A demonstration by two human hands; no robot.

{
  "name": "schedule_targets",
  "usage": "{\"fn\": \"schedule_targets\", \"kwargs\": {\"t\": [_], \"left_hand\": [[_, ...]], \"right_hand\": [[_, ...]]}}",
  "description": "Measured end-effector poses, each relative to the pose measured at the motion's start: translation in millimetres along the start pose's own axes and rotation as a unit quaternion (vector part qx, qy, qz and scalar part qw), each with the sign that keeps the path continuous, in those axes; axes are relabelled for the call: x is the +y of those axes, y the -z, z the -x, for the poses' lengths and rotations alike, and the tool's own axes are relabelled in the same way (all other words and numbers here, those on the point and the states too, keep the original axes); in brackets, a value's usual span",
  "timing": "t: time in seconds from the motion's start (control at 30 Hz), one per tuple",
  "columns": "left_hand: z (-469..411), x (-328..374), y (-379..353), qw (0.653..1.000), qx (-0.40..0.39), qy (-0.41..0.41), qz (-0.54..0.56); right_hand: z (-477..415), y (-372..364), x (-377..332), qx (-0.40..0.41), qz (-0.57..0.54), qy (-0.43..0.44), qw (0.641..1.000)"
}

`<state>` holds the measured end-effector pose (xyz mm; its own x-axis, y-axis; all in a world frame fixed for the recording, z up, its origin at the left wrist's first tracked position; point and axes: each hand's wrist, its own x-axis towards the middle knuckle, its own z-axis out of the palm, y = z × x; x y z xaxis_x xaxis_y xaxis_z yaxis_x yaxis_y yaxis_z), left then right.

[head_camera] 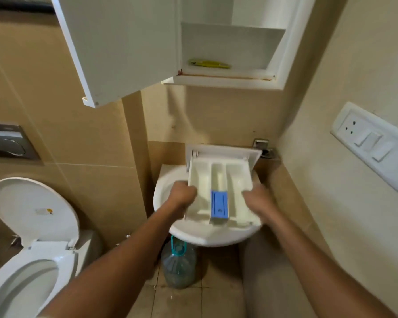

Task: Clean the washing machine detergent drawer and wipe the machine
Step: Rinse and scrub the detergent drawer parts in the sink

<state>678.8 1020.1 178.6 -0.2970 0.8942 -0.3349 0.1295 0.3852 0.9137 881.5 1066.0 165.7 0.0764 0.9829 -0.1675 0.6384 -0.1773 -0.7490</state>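
A white detergent drawer (221,173) with three compartments and a blue insert (220,204) is held over a small white washbasin (168,196). Its front panel points away from me toward the wall. My left hand (182,195) grips the drawer's left side wall. My right hand (256,199) holds the right side, fingers partly hidden under the edge. The washing machine is not in view.
An open white wall cabinet door (115,47) hangs overhead; a yellow object (208,63) lies on its shelf. A toilet (30,255) with raised lid stands left. A large water bottle (178,263) sits on the floor under the basin. A switch panel (372,143) is on the right wall.
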Motion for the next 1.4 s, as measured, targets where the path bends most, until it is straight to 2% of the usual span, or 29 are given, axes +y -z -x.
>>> {"fn": "schedule_targets", "kwargs": {"t": [0.07,0.1,0.2,0.23,0.27,0.3,0.33,0.37,0.4,0.43,0.47,0.53,0.57,0.63,0.7,0.8,0.87,0.9,0.93,0.97,1.0,1.03,1.07,1.1,1.13,1.23,1.33,1.4], "left_hand": [[9,54,4,0.990,0.021,-0.130,0.041],[20,78,6,0.977,0.031,-0.202,0.058],[48,108,8,0.909,0.097,-0.402,0.057],[49,99,7,0.889,0.123,-0.439,0.042],[45,79,3,0.883,0.143,-0.446,0.013],[37,53,-1,0.898,0.146,-0.414,-0.027],[29,25,-5,0.933,0.123,-0.330,-0.070],[20,-3,-8,0.971,0.074,-0.197,-0.110],[13,-29,-10,0.987,0.022,-0.052,-0.149],[10,-49,-11,0.980,-0.019,0.057,-0.189],[8,-66,-11,0.970,-0.041,0.105,-0.215],[-2,-73,-8,0.978,-0.027,0.065,-0.194],[-4,-65,-4,0.984,-0.018,0.030,-0.177],[-3,-29,3,0.989,-0.001,-0.035,-0.144],[4,23,7,0.987,0.033,-0.126,-0.090],[34,96,10,0.937,0.125,-0.323,-0.040],[47,108,8,0.893,0.154,-0.422,-0.012],[47,102,6,0.882,0.162,-0.441,-0.021],[42,88,2,0.886,0.159,-0.433,-0.039],[33,65,-2,0.908,0.143,-0.387,-0.075],[24,38,-7,0.938,0.115,-0.305,-0.122],[15,8,-11,0.964,0.078,-0.191,-0.170],[8,-21,-13,0.974,0.030,-0.073,-0.211],[5,-46,-15,0.971,-0.017,0.019,-0.236],[5,-68,-17,0.968,-0.045,0.066,-0.239],[4,-88,-18,0.982,-0.035,0.062,-0.175],[4,-68,-16,0.986,-0.004,0.040,-0.161],[9,-52,-16,0.987,0.053,0.008,-0.153]], "right_hand": [[-4,48,-50,0.125,-0.017,0.090,0.988],[-1,69,-71,0.195,-0.030,0.137,0.971],[23,90,-92,0.325,-0.116,0.296,0.891],[26,80,-83,0.355,-0.135,0.328,0.865],[26,61,-64,0.371,-0.140,0.322,0.860],[22,37,-40,0.347,-0.148,0.269,0.886],[15,12,-14,0.274,-0.129,0.195,0.933],[11,-10,9,0.142,-0.045,0.095,0.984],[12,-30,31,-0.016,0.070,0.012,0.997],[16,-44,48,-0.122,0.156,-0.039,0.979],[25,-51,56,-0.141,0.170,-0.079,0.972],[22,-50,59,-0.089,0.042,-0.099,0.990],[19,-41,46,-0.067,0.024,-0.092,0.993],[9,-11,12,-0.013,0.044,-0.036,0.998],[0,27,-32,0.069,-0.001,0.045,0.997],[7,84,-88,0.219,-0.059,0.178,0.957],[20,95,-100,0.300,-0.122,0.292,0.900],[24,88,-94,0.345,-0.142,0.337,0.864],[22,72,-76,0.366,-0.144,0.344,0.853],[12,48,-48,0.347,-0.137,0.295,0.880],[5,23,-21,0.271,-0.131,0.215,0.929],[1,0,5,0.145,-0.080,0.104,0.981],[-1,-21,31,0.004,0.007,-0.005,1.000],[1,-36,50,-0.099,0.079,-0.075,0.989],[6,-45,62,-0.130,0.101,-0.103,0.981],[2,-42,65,-0.110,0.057,-0.071,0.990],[-15,-25,42,-0.108,0.085,-0.014,0.990],[-29,-12,24,-0.107,0.127,0.034,0.986]]}}
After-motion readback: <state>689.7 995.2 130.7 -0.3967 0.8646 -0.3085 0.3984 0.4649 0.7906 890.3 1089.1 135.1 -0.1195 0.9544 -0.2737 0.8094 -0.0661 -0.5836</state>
